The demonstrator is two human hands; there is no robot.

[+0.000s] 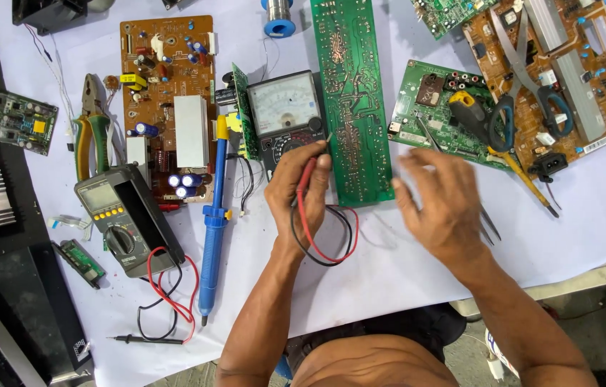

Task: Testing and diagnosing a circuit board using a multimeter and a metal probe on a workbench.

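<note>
red test probe (308, 172), tip on long green board (351, 100)
</note>
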